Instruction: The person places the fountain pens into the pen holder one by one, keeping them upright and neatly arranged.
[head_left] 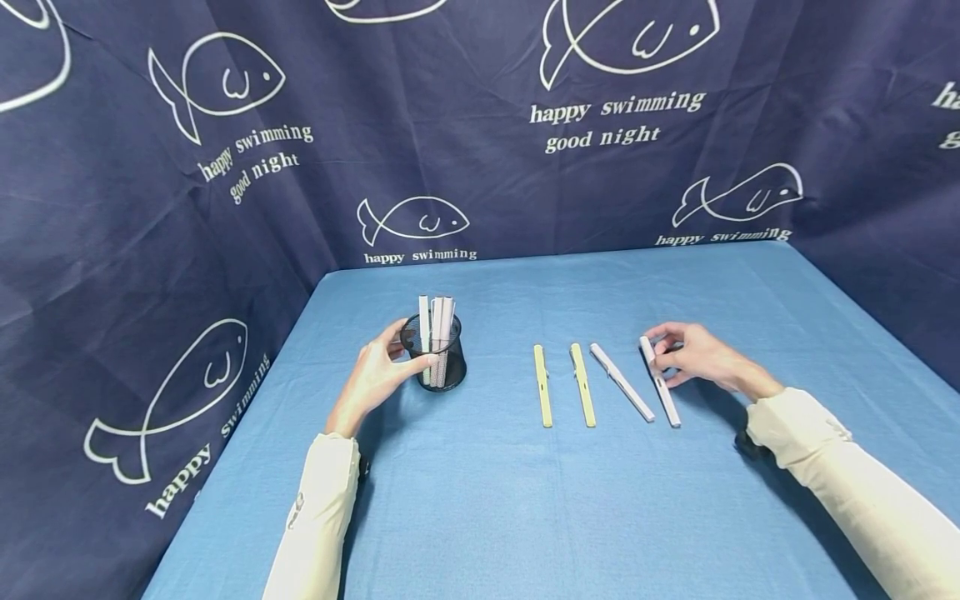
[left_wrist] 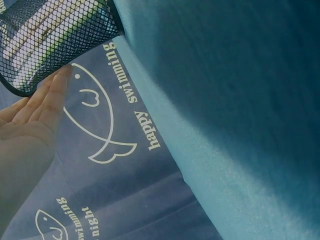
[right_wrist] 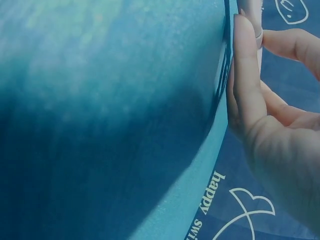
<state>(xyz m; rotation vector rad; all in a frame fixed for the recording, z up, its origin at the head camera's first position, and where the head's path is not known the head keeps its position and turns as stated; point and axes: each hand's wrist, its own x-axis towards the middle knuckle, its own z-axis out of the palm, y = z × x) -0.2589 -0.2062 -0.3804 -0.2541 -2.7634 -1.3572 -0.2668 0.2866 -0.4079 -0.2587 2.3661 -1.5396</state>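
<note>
"Which hand has a pen?"

"The right hand [head_left: 697, 354]. Its thumb and fingers are almost closed, with just a pen's width between them. They pinch a long, thin, pinkish-white pen [head_left: 663, 392] close to its far end."

"Which way does it lie?"

"Just left of the palm, over the blue cloth table [head_left: 480, 500]. Its long way runs from the fingertips back toward the person — the near end sits a bit more to the right. I can't tell if the far end is up off the cloth."

"And the left hand [head_left: 378, 371]?"

"It's half open, curved round a black, round mesh cup [head_left: 453, 373]. The thumb is on the near side and the fingers are on the far side. Slim, pale pens [head_left: 443, 315] stand up in it."

"So is the cup near the pinched pen?"

"No, it's well off to the right hand's left — a second pinkish-white pen [head_left: 622, 382], a yellow pen [head_left: 582, 387] and another yellow pen [head_left: 542, 387] lie between them."
</note>
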